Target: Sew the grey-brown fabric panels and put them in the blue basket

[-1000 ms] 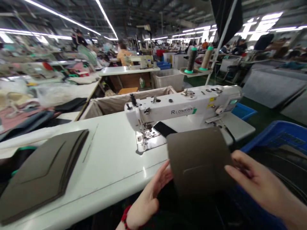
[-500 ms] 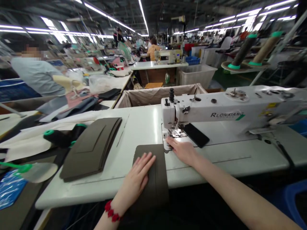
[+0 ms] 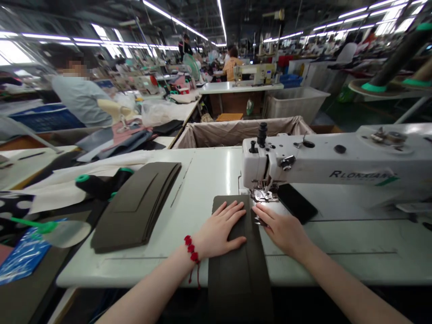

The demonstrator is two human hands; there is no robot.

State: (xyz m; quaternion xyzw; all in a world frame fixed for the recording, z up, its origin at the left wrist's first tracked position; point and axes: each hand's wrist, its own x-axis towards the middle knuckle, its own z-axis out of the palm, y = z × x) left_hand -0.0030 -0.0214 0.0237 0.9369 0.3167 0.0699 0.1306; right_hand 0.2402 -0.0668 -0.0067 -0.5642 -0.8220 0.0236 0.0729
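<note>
On the white desk, a dark olive panel lies flat, its far end by the presser foot of the sewing machine. The left hand presses on it, grip flat and wide; the right hand rests at its right edge, grip wide too.

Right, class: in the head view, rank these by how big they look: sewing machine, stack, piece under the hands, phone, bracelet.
1. sewing machine
2. stack and piece look alike; the piece is nearer, so unranked
3. phone
4. bracelet
</note>
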